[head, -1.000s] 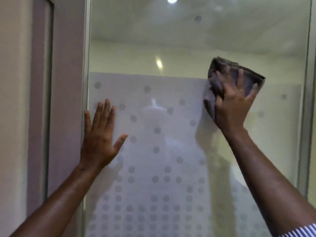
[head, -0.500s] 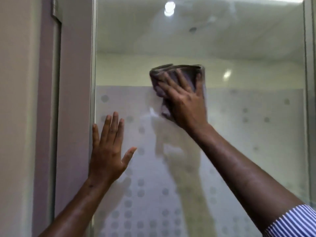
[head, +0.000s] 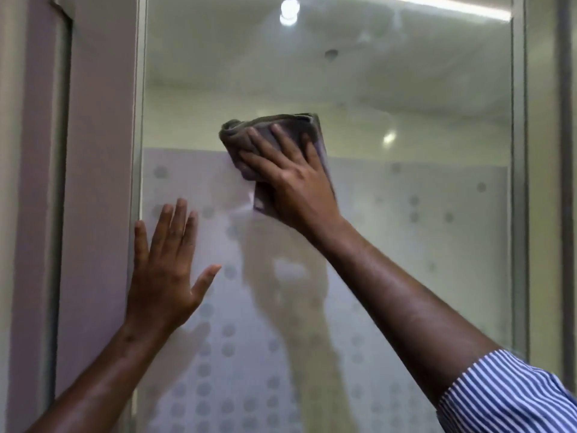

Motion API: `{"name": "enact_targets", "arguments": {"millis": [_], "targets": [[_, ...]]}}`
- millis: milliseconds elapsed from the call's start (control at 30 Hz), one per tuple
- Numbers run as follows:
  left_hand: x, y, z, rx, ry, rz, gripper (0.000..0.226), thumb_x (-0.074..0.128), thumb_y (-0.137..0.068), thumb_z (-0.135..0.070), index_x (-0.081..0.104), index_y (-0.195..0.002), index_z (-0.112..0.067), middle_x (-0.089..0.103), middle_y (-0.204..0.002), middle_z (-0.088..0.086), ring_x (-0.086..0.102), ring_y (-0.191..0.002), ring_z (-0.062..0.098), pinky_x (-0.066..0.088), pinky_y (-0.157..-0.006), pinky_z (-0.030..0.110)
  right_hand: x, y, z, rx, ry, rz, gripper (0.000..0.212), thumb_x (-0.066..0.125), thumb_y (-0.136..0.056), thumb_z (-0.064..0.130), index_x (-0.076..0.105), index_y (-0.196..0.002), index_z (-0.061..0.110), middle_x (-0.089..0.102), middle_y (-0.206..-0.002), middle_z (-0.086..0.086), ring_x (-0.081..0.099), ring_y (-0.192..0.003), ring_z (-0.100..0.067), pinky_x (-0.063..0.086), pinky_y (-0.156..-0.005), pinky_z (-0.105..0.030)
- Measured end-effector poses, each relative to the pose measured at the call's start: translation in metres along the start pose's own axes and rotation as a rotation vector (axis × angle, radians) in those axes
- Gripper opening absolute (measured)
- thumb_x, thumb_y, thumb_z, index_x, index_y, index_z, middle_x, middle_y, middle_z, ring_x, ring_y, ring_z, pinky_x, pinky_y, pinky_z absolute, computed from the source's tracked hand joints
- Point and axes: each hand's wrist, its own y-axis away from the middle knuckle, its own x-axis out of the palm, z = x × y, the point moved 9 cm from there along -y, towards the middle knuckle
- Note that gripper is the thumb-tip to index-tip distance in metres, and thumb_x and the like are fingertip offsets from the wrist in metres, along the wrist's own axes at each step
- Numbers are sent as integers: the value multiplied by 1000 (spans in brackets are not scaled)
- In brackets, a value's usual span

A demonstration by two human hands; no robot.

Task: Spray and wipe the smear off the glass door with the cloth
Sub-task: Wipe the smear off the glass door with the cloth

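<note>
While our left hand (head: 162,276) lies flat, fingers spread, on the glass door (head: 421,245), our right hand (head: 293,185) presses the folded cloth (head: 274,132) with straight fingers

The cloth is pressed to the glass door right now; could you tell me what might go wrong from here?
1. The left hand lies bare and flat on the glass door, so it may leave fresh prints there.
2. The right hand presses the cloth with straight fingers rather than gripping it; the folded wad could slip or unfold mid-stroke.
3. Reflections and the frosted dots make any smear hard to see, so a patch may be missed.
</note>
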Motion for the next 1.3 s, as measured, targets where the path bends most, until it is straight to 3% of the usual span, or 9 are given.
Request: {"name": "enact_targets", "arguments": {"millis": [333,467,567,700,767,933,1033,1167,1300], "targets": [[1,0,-1,-8,31,-19,84,18,-103,-64,14,-163,-5,7,-173,14,8,-161,32,8,-125,66,-48,175,-251,823,116,-51,63,54,-93,30,45,-155,27,28,-170,-4,23,-158,-31,13,-126,-62],[2,-1,-3,-10,27,-26,86,19,-102,-66,14,-163,-5,6,-173,14,7,-161,32,6,-126,66,-59,206,-268,898,-107,-209,56,45,-95,21,52,-151,26,40,-164,-8,36,-150,-33,27,-122,-60],[3,0,-3,-11,14,-24,88,19,-102,-66,13,-163,-4,5,-173,15,7,-161,32,5,-126,66,-53,184,-236,818,-260,-277,53,52,-95,22,56,-148,27,41,-164,-5,37,-151,-29,29,-124,-53],[3,0,-4,-19,-2,-30,83,19,-104,-62,13,-163,-5,6,-173,15,6,-161,32,6,-126,66,-25,138,-137,489,-219,-138,66,51,-83,17,55,-149,23,41,-163,-1,31,-155,-26,18,-126,-53],[3,-1,-4,-17,0,-35,81,20,-105,-61,14,-163,-5,5,-173,16,6,-161,32,6,-126,66,-12,130,-82,328,-217,-90,61,52,-89,16,55,-149,24,41,-164,0,27,-158,-25,15,-127,-54],[1,-1,-2,-4,2,-31,80,21,-105,-60,14,-163,-5,7,-172,17,7,-161,33,7,-126,66,4,151,16,-69,-111,-14,50,54,-99,7,59,-145,24,44,-162,2,33,-155,-22,27,-122,-59],[1,0,-3,-8,13,-27,80,21,-105,-60,14,-163,-6,7,-172,17,7,-161,32,7,-126,66,-6,151,-29,102,0,-66,44,57,-99,13,62,-142,23,45,-161,1,35,-154,-26,30,-119,-61],[1,0,-4,-14,8,-33,81,21,-105,-61,13,-163,-6,7,-173,16,6,-161,32,4,-127,64,-12,133,-68,562,-89,-110,76,53,-74,9,54,-149,21,39,-165,-3,28,-157,-32,19,-123,-66],[1,0,-3,-17,9,-40,77,21,-106,-57,12,-164,-7,7,-173,16,6,-161,31,6,-127,64,2,115,16,267,-159,-61,69,56,-83,7,54,-150,22,41,-163,-3,31,-156,-30,21,-124,-63]]}}
